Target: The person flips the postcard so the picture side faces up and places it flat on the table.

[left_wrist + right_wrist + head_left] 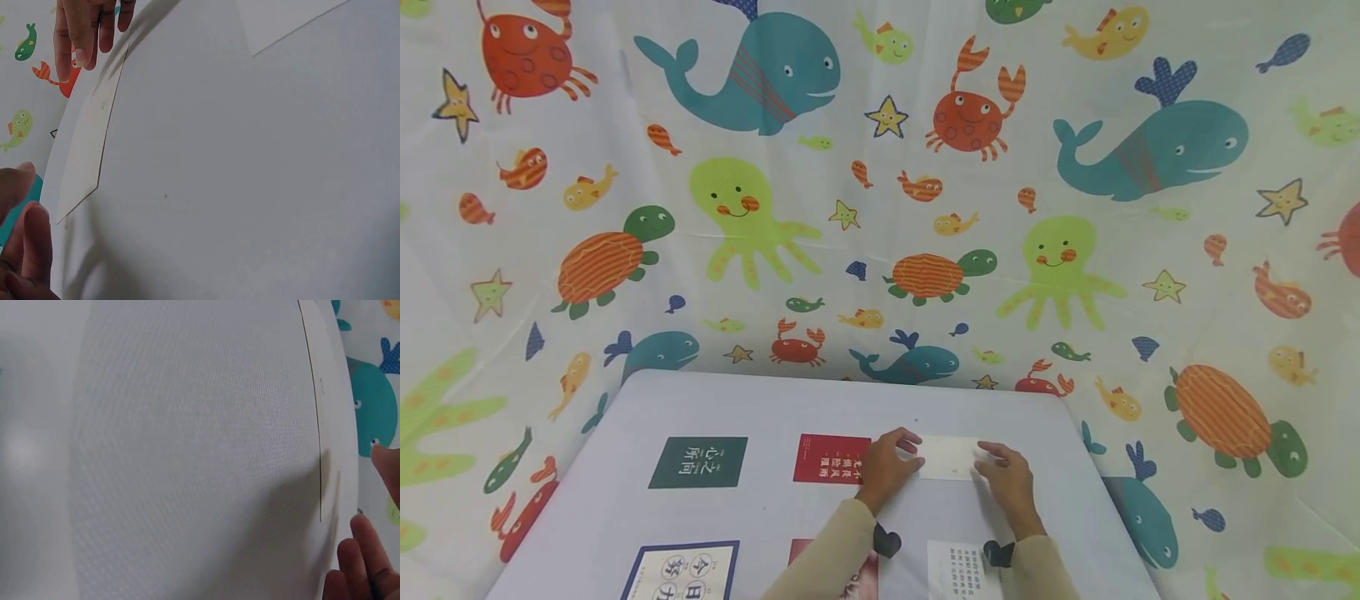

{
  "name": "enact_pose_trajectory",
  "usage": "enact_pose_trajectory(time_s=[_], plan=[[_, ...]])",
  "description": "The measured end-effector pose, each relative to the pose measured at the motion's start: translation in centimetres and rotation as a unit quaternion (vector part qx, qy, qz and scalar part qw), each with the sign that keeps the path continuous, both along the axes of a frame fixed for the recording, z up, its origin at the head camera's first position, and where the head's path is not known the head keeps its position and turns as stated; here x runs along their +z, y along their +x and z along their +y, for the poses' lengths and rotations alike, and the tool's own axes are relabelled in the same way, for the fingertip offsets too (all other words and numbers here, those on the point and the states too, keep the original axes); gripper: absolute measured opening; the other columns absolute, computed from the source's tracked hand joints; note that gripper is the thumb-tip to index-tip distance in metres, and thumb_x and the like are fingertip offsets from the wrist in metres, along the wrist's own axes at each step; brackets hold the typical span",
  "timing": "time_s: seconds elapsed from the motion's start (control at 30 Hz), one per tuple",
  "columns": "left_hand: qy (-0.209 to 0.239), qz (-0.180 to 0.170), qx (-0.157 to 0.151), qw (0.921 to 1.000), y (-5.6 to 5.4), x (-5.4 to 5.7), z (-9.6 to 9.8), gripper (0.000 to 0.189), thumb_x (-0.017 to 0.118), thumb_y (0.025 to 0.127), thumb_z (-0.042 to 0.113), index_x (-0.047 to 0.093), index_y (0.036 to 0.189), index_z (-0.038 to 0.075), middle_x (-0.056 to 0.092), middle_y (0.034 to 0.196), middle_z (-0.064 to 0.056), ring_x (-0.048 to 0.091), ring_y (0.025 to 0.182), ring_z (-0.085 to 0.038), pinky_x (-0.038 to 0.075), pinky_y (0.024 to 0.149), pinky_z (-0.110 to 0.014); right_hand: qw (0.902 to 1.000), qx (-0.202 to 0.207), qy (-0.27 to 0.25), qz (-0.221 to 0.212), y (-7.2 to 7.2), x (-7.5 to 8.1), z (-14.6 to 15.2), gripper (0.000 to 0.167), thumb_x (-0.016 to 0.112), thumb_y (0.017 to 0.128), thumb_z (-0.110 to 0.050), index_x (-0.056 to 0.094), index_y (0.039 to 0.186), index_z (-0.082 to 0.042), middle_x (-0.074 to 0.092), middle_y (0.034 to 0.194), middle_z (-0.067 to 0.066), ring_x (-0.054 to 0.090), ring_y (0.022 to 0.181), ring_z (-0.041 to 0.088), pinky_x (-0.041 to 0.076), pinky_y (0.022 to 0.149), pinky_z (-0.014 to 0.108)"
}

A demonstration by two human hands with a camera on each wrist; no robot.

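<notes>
A cream card (951,458) lies flat on the white table between my two hands, its long side running left to right. My left hand (889,468) hovers by the card's left end, fingers parted and slightly bent. At the right end is my right hand (1009,485), its fingers loosely spread. In the left wrist view, the left hand (28,244) appears apart from the cream card (94,144), while fingers of the right hand (94,31) hang near its far end. The right wrist view has the right hand (369,562) beside the card (330,419), gripping nothing.
A red card (831,458) lies left of my left hand, partly behind it. Farther left is a green card (698,462). Along the near side are a blue-bordered card (681,571), a pinkish-red card (868,575) under the left forearm and a white text card (962,571).
</notes>
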State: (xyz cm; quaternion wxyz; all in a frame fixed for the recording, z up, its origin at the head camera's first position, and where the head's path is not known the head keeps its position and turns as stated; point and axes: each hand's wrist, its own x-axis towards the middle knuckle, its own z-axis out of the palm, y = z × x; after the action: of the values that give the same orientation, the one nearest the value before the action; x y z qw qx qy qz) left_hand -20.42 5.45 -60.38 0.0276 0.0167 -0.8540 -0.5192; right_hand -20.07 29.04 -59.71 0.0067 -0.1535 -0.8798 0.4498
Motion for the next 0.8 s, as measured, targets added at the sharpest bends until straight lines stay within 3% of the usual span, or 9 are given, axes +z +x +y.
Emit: enact_pose_trajectory(time_s=[0.2,0.43,0.8], plan=[[0.006,0.011,-0.016,0.9998,0.2,-0.3,0.2,0.028,0.089,0.086,0.016,0.075,0.11,0.021,0.077,0.105,-0.001,0.071,0.098,-0.019,0.06,0.091,-0.046,0.9999,-0.013,-0.004,-0.003,-0.1,-0.2,0.3,0.038,0.077,0.093,-0.01,0.074,0.131,-0.015,0.059,0.153,0.022,0.053,0.141,0.046,0.041,0.116,0.064],[0.001,-0.002,-0.016,0.9999,0.0,-0.8,0.5,0.028,0.09,0.085,0.015,0.075,0.108,0.023,0.078,0.103,0.002,0.071,0.102,-0.02,0.059,0.098,-0.05,0.9997,-0.02,-0.014,-0.004,0.0,-0.5,0.0,0.04,0.077,0.092,-0.008,0.074,0.131,-0.017,0.068,0.141,0.018,0.059,0.134,0.041,0.046,0.111,0.06],[-0.008,-0.006,0.0,1.0,-0.7,-2.1,0.7,0.027,0.091,0.084,0.018,0.074,0.103,0.028,0.076,0.098,0.007,0.07,0.097,-0.017,0.059,0.097,-0.051,0.9991,-0.035,-0.014,-0.017,0.2,-0.4,-0.3,0.041,0.075,0.093,-0.007,0.073,0.133,-0.017,0.064,0.147,0.018,0.055,0.138,0.043,0.045,0.113,0.061]])
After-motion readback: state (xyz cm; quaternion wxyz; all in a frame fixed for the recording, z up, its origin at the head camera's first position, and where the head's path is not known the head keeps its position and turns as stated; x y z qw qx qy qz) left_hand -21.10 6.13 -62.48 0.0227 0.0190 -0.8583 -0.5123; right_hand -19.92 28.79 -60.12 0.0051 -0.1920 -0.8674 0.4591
